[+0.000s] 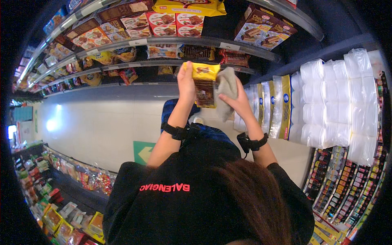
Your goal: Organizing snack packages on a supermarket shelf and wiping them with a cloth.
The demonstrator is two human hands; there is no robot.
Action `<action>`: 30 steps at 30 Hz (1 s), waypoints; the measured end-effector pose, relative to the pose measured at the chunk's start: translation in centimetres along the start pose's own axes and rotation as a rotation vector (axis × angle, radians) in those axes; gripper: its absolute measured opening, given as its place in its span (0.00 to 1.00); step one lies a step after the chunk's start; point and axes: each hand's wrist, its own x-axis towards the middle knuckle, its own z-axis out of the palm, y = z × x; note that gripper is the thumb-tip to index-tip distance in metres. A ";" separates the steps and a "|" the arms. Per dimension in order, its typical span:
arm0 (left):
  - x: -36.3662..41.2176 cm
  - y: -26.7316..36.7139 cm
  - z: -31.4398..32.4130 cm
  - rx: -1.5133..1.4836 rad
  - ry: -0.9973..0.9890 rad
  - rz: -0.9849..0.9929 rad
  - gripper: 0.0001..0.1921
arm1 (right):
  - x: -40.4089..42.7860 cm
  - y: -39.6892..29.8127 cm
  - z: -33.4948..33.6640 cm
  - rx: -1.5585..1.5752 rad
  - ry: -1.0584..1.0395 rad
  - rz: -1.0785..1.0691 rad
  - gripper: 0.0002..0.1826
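Note:
Held up before the shelves is a packet of chocolate biscuits (204, 92) with a yellow top and a see-through lower part. My left hand (186, 82) grips it along its left side. A grey cloth (226, 92) is bunched in my right hand (237, 99), the thumb across its front; the cloth is at the packet's right edge, and whether they touch I cannot tell. Behind the packet, the lower shelf holds dark wafer packs (198, 52) and red packs (234, 58). Each wrist wears a black strap.
Snack boxes (174, 24) fill the upper shelf, its front rail (183, 41) curving across the view. At the right, white rolls in clear plastic (326, 104) are stacked high, beside shelves of small goods (340, 183). Packaged foods (64, 220) lie at the lower left. A green arrow sign (141, 150) marks the pale floor.

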 end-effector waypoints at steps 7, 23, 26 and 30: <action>2.4 2.6 1.5 0.152 -0.305 -0.226 0.10 | 3.7 -1.9 2.9 0.054 0.087 0.080 0.28; 8.1 4.3 -8.4 0.234 -0.347 -0.501 0.44 | 10.8 -1.9 6.8 0.612 0.645 0.046 0.21; 5.6 4.3 -6.3 0.112 -0.232 -0.346 0.31 | 10.6 -1.8 6.8 0.673 0.706 0.061 0.20; 5.9 4.5 -4.9 0.368 -0.285 -0.187 0.23 | 9.8 -0.8 5.2 0.748 0.634 0.142 0.22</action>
